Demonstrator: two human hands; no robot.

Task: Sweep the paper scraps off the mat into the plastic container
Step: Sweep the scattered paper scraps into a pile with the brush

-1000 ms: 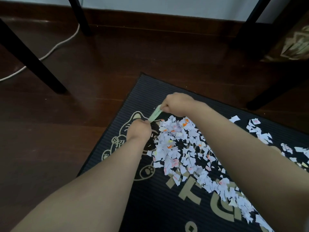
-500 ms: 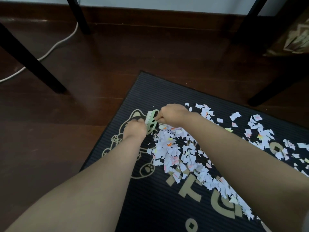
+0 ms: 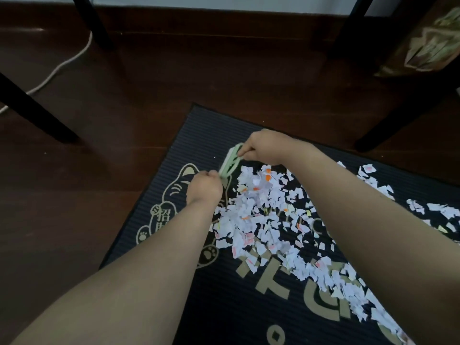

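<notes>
Left hand [image 3: 204, 186], right hand [image 3: 266, 148] grip green tool [image 3: 230, 163]; paper scraps [image 3: 261, 215] just beside, on mat [image 3: 199, 125].

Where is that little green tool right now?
In the head view, the green tool is near mid-frame, held between the left hand and right hand, at the far-left edge of the paper scraps on the mat.

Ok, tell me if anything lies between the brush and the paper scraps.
Nothing visible does. The small pale green plastic brush, held by the left hand and right hand, sits at the edge of the white paper scraps on the dark ribbed mat. The plastic container is out of view.
</notes>
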